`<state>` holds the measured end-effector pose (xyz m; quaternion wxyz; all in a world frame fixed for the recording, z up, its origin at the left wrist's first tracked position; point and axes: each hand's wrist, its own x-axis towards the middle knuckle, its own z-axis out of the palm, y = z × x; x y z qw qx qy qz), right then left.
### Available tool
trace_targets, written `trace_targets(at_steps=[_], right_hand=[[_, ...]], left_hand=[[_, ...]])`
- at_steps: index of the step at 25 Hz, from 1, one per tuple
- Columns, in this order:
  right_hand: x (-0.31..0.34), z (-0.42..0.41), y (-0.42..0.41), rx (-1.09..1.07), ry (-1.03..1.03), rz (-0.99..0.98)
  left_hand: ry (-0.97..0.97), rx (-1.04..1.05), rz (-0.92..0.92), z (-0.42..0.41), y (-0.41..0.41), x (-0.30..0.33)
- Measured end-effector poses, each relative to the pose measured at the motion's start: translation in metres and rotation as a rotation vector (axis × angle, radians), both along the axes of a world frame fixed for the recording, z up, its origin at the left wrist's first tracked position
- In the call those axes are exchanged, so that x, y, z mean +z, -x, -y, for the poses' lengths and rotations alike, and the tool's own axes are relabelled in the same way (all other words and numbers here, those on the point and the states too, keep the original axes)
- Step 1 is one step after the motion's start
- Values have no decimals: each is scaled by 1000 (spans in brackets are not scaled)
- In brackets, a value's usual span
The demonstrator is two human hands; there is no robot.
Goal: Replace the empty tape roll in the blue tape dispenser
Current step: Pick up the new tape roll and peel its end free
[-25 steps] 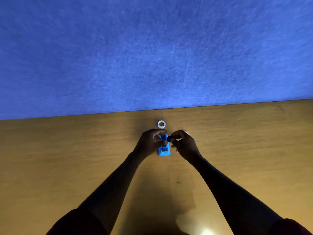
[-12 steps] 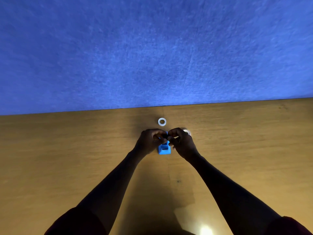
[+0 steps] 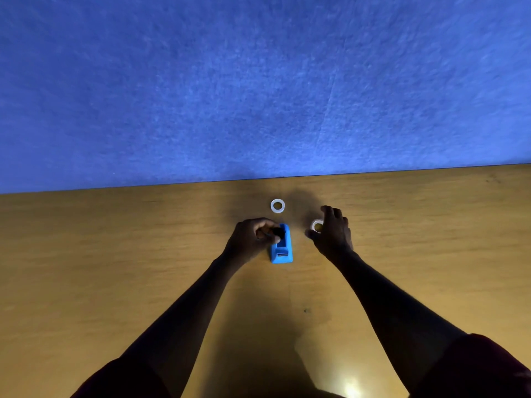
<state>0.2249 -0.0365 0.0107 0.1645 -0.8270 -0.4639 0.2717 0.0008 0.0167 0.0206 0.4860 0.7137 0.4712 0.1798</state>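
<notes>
The small blue tape dispenser [image 3: 283,248] stands on the wooden table [image 3: 115,268] near its middle. My left hand [image 3: 253,239] sits at the dispenser's left side and pinches a small black spindle piece [image 3: 278,232] over its far end. My right hand [image 3: 332,231] hovers to the right with fingers spread over a white tape ring [image 3: 317,225], which it partly hides. A second white ring [image 3: 277,205] lies flat on the table just beyond the dispenser.
A blue felt wall panel [image 3: 258,81] rises along the table's far edge. A small dark speck [image 3: 306,310] marks the wood between my forearms. A bright light reflection [image 3: 349,389] shows near the table's front.
My right hand left the dispenser and moved right, opening over the white ring there. The left hand stays at the dispenser, now holding the black piece alone.
</notes>
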Motion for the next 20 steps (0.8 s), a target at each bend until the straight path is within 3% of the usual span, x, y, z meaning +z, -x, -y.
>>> trace_targets(at_steps=[10, 15, 20], right_hand=[[-11, -9, -14, 135, 157, 126], [-19, -5, -11, 166, 108, 228], [-14, -2, -15, 133, 60, 147]], left_hand=[[25, -9, -17, -2, 1, -8], [21, -6, -5, -4, 3, -9], [-7, -25, -15, -3, 7, -5]])
